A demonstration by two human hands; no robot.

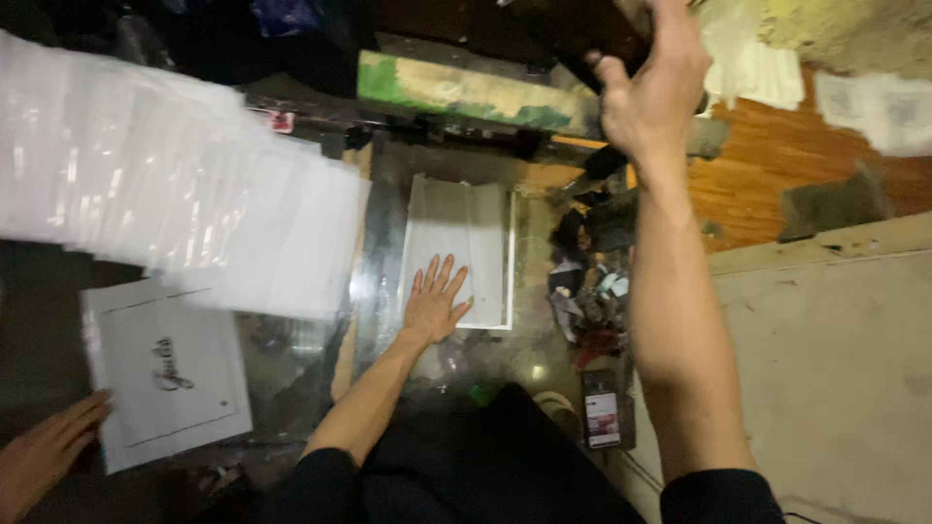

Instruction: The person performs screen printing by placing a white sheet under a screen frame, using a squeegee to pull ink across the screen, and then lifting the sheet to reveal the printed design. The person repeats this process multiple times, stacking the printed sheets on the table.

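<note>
My left hand (435, 303) lies flat, fingers spread, on the near edge of a white plastic bag (458, 233) that rests on a glass-topped printing bed (383, 291). My right hand (652, 78) is raised at the top of the view and grips the dark frame (582, 34) of a raised screen, whose green and yellow stained edge (466, 92) hangs above the bag.
A fanned row of white bags (165, 184) covers the left side. Below it lies a printed white sheet (165, 374), touched by another person's hand (44, 451). A phone (602, 417) and dark rags (582, 291) sit right of the bed. A pale board (835, 369) fills the right.
</note>
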